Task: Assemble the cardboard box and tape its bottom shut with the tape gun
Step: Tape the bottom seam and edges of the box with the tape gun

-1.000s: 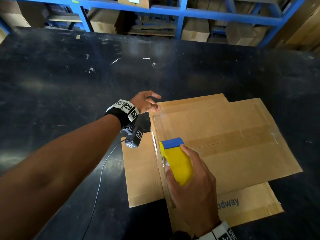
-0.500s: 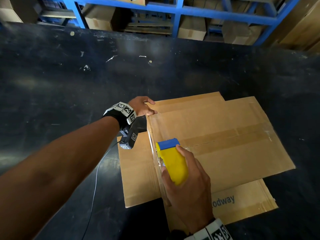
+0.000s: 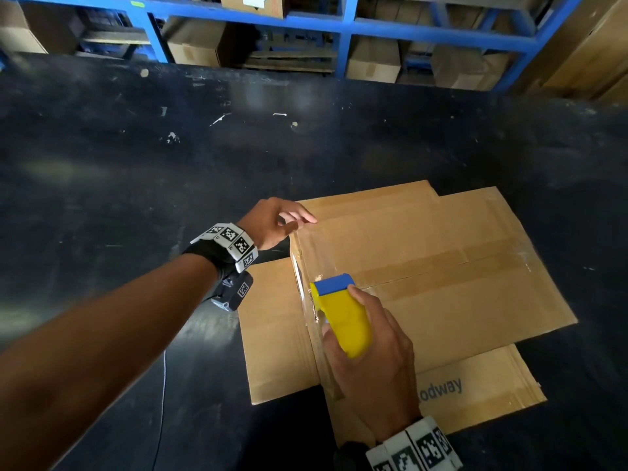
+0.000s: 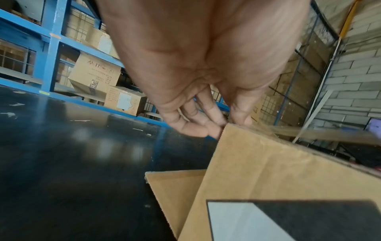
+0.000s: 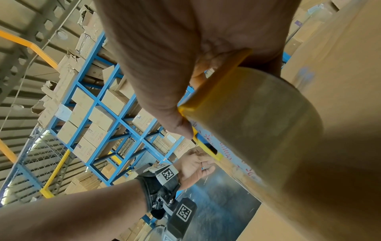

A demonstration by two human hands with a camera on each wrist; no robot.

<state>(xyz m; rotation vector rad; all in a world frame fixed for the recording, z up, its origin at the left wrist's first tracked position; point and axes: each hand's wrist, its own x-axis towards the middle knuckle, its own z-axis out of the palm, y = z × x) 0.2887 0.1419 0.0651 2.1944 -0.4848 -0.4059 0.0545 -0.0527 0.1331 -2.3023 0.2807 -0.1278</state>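
The cardboard box sits flaps-up on the black table, its centre seam covered by tape. My right hand grips the yellow tape gun with the blue head against the box's left edge. A clear strip of tape runs from the gun along that edge to the far-left corner. There my left hand pinches the corner, thumb on top and fingers on the side of the box. The right wrist view shows the tape roll close up.
Flat cardboard flaps spread on the table left of and in front of the box. Blue shelving loaded with cartons lines the far edge. A thin cable hangs from my left wrist.
My left hand dropped from hovering with fingers spread onto the box's far-left corner and now holds it. The right hand with the tape gun has stayed at the left edge.
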